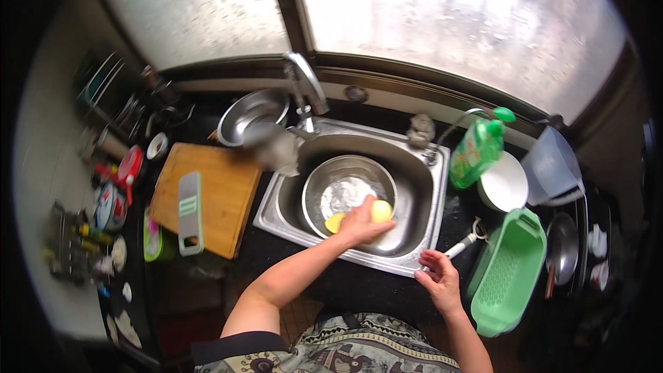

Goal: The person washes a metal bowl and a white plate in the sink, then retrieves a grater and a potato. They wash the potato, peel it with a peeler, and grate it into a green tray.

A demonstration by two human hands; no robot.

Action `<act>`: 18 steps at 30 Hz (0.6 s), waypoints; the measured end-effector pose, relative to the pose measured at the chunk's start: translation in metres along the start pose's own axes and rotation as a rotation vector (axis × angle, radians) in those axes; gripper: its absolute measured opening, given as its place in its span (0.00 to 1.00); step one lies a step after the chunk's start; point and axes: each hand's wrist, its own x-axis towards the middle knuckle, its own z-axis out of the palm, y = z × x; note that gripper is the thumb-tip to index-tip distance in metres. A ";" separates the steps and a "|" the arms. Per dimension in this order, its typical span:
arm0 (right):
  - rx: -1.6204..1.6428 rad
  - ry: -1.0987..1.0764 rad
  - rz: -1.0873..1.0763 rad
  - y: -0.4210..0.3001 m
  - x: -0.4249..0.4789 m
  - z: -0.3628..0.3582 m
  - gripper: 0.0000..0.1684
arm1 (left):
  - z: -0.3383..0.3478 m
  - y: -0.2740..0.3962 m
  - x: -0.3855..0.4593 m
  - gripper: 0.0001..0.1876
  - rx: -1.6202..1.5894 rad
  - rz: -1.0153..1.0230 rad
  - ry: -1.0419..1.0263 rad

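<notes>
My left hand (360,225) reaches over the steel bowl (316,181) in the sink and grips a round, pale yellow peeled vegetable (382,211), likely a potato. Another yellow piece (335,223) lies in the bowl, partly covered by that hand. Water glints in the bowl. At the sink's right front corner is my right hand (439,280), its fingers curved and apart with nothing between them. A peeler with a white handle (462,245) lies on the counter by its fingertips; whether they touch, I cannot tell.
Left of the steel sink (440,202) a wooden cutting board (222,186) carries a grater (190,212). The faucet (305,88) rises behind. To the right stand a green soap bottle (476,153), a white bowl (503,181), a plastic pitcher (554,166) and a green basket (510,274).
</notes>
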 end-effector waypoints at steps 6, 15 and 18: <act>0.436 -0.294 0.254 -0.001 0.013 0.021 0.51 | 0.055 0.023 -0.062 0.33 -0.201 0.197 -0.188; 0.645 -0.188 0.479 0.024 0.031 0.043 0.33 | -0.096 -0.137 -0.105 0.30 0.237 0.136 0.564; 0.679 -0.148 0.478 0.023 0.043 0.051 0.32 | -0.148 -0.290 -0.151 0.35 0.367 -0.459 0.916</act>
